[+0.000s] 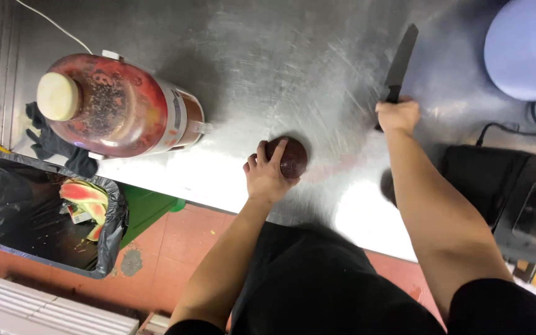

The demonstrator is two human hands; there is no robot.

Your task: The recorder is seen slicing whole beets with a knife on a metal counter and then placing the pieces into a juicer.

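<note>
Left grip (267, 175) is wrapped over a dark round fruit (290, 156), fingers curled on its near-left side, thumb on top, pressing it onto the steel counter (249, 68). Looks like an avocado or similar, dark reddish-brown skin; can't tell the kind for sure. Right grip (398, 115) is closed tight round the handle of a black knife (401, 62).

Key relation: the fruit sits near the counter's front edge, roughly centre of view. The knife hand is to the right of it and farther back, well apart from it. Blade long axis runs up and away from the person, tilting slightly right, tip pointing to the far side of the counter, so the blade is aimed away from the fruit, not over it. The left hand is the one on the fruit; the right is clearly the farther of the two. The fruit's right and far sides are bare, on the side facing the knife.

Around: large juicer-type appliance (116, 105) with a red-stained clear body and cream lid lying to the left, near but not touching the fruit. Black-lined bin (51, 211) with watermelon rinds (85, 201) on the floor below left. Lilac tub (525, 53) top right, dark machine (504, 192) at right edge.
</note>
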